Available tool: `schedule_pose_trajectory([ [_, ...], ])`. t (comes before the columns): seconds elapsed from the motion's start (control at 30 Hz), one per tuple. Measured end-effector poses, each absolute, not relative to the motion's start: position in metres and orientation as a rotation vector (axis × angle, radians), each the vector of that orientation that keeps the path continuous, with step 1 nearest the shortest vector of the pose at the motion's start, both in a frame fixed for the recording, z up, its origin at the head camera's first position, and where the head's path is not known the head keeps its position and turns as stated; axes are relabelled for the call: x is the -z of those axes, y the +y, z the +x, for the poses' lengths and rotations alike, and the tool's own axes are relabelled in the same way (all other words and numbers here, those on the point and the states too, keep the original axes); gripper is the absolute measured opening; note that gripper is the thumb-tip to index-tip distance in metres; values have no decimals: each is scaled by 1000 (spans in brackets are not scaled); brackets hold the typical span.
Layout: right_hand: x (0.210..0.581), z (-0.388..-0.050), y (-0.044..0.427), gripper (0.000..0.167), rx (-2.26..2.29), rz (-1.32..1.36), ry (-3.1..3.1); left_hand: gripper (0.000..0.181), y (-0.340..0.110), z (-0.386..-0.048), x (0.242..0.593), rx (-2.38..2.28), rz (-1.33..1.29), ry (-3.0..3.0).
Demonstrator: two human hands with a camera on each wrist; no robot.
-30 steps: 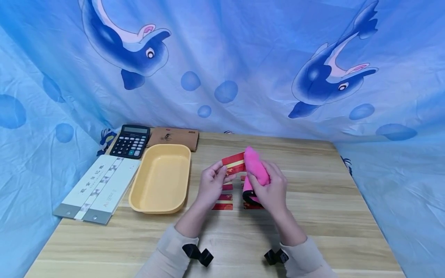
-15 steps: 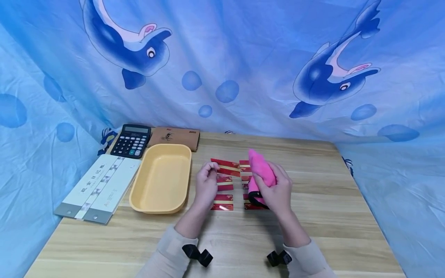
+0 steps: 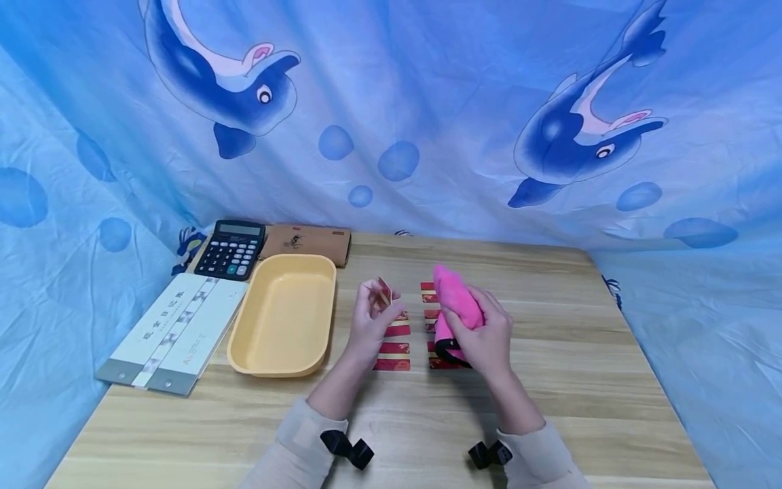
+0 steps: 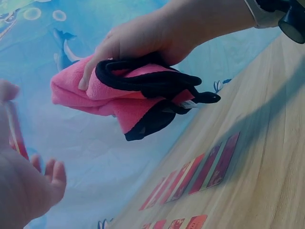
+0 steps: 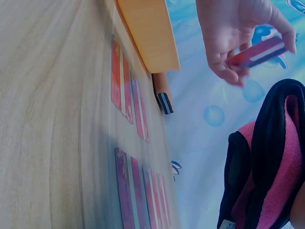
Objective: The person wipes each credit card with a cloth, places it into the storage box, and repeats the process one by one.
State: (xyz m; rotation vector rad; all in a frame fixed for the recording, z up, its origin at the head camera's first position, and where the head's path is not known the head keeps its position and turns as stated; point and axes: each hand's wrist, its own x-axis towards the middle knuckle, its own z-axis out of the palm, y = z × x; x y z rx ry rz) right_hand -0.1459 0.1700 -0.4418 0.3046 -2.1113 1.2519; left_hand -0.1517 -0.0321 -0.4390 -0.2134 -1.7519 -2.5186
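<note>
My left hand [image 3: 368,320] holds a red and gold card [image 3: 385,291], tilted nearly edge-on, above the table. In the right wrist view the card [image 5: 259,52] lies between the thumb and fingers of the left hand [image 5: 233,36]. My right hand [image 3: 487,334] grips a bunched pink cloth with black edging [image 3: 455,299], raised over the right column of cards. Below the hands, red and gold cards lie in two columns, the left one with a card [image 3: 393,365] at its near end, the right one partly hidden by the cloth.
A yellow tray [image 3: 282,316] stands left of the cards. Farther left lie a white and grey booklet [image 3: 177,326] and a black calculator [image 3: 231,250]; a brown wallet [image 3: 311,243] lies behind the tray. A blue dolphin curtain [image 3: 427,122] hangs beyond the table.
The card between the hands has turned from face-on to nearly edge-on in the left hand. The cloth has come away from it, and the right hand has shifted slightly right.
</note>
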Motion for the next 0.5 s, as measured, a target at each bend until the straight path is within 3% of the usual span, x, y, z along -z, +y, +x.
schedule_pose_trajectory([
  [0.17, 441, -146, 171, 43, -1261, 289, -2099, 45, -34, -154, 436, 2907, -334, -1573],
  [0.33, 438, -144, 169, 43, -1266, 285, -2093, 54, -33, -156, 436, 3092, -86, -1452],
  [0.5, 438, -144, 169, 43, -1283, 287, -2085, 44, -28, -158, 441, 2894, 140, -1596],
])
